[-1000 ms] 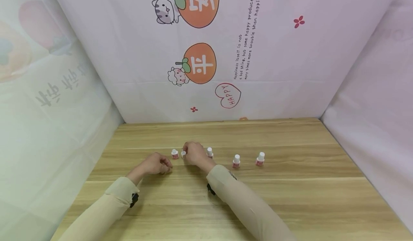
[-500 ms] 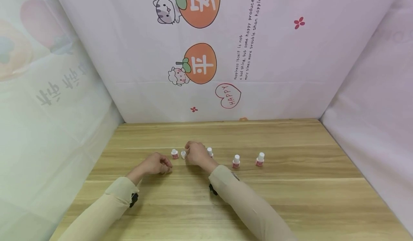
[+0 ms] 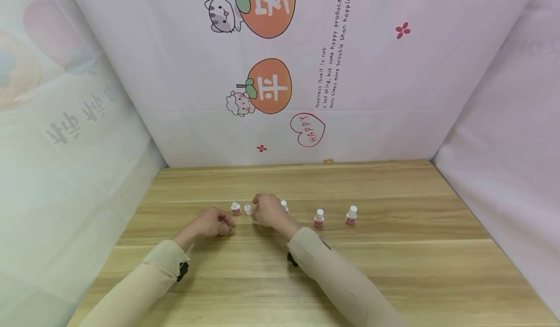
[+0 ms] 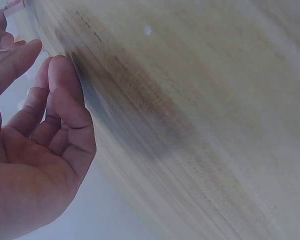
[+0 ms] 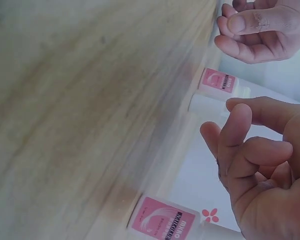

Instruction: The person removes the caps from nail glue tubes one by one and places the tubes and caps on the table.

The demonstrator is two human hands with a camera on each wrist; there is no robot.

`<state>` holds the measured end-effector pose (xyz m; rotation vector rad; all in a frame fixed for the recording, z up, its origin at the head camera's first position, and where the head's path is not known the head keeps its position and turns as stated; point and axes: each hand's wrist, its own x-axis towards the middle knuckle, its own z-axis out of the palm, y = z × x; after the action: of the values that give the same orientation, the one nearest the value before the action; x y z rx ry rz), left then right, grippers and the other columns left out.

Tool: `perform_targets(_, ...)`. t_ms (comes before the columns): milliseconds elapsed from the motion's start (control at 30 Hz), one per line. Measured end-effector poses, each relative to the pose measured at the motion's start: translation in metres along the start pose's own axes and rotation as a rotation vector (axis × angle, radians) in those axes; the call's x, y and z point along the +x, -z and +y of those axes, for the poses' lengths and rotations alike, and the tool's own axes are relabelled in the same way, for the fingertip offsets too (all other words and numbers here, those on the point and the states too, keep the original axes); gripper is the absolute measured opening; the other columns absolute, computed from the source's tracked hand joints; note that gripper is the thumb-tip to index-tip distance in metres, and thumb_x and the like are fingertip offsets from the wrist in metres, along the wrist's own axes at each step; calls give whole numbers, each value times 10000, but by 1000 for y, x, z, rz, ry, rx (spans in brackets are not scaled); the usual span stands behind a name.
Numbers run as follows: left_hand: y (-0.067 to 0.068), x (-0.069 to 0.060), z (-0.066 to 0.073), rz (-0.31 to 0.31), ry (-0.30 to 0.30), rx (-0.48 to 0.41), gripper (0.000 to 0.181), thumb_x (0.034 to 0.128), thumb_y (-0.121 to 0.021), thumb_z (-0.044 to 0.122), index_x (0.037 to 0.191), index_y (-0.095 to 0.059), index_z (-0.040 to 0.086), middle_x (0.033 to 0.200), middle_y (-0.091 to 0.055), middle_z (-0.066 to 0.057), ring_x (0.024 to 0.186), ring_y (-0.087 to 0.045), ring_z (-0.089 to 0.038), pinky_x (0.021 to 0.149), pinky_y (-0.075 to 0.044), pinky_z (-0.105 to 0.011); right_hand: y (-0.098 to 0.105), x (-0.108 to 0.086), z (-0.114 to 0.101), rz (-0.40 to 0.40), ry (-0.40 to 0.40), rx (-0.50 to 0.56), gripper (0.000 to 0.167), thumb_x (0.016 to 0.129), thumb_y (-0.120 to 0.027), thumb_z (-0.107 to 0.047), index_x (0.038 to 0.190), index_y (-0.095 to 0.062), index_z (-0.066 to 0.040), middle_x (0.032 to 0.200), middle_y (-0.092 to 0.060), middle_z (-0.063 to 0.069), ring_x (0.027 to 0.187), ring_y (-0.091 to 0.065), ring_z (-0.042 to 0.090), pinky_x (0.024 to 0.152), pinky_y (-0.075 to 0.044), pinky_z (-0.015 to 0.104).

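In the head view, my right hand (image 3: 269, 211) is just right of a small white piece (image 3: 248, 210) with a thin tip on top. Beside that piece stands a white bottle with a pink label (image 3: 236, 210). The right wrist view shows the white piece (image 5: 207, 106) close to my index fingertip; whether they touch I cannot tell. My right fingers (image 5: 232, 127) are loosely bent with nothing between them. My left hand (image 3: 212, 221) rests on the table, relaxed, nearer the front, and its loosely curled fingers (image 4: 65, 80) hold nothing visible.
More upright bottles stand to the right: one (image 3: 284, 206) partly behind my right hand, then two others (image 3: 319, 218) (image 3: 351, 216). The wooden table (image 3: 393, 268) meets a printed white cloth (image 3: 372, 123) at the back, with cloth on both sides.
My right hand has moved off the small white piece and slightly right, so more of the piece shows. The left hand has stayed in place.
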<state>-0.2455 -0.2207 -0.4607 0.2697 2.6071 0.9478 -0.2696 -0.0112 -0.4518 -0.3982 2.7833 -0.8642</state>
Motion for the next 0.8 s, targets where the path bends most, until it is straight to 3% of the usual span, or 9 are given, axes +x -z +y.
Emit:
perform_targets(433, -4, 1, 2, 8, -23, -16, 84, 836, -753, 86, 914, -726, 67, 796, -696, -16, 692, -588, -127, 622, -499, -265, 9, -16, 4, 70, 108, -2, 287, 847, -764, -128, 1120, -682, -92, 903, -745, 5, 865, -677, 176, 812, -549, 328)
perform_targets(700, -7, -3, 8, 4, -30, -28, 84, 841, -726, 75, 924, -732, 64, 812, -720, -18, 677, -589, -128, 605, -503, -269, 14, -27, 7, 70, 124, 46, 287, 865, -760, -127, 1137, -684, -73, 913, -737, 17, 967, -619, 239, 908, -502, 406)
perform_targets(800, -8, -3, 9, 7, -37, -23, 82, 848, -733, 84, 926, -729, 59, 804, -714, -20, 670, -588, -127, 600, -500, -270, 15, -30, 9, 83, 131, 54, 282, 859, -762, -124, 1126, -688, -72, 897, -732, 14, 923, -624, 215, 872, -506, 377)
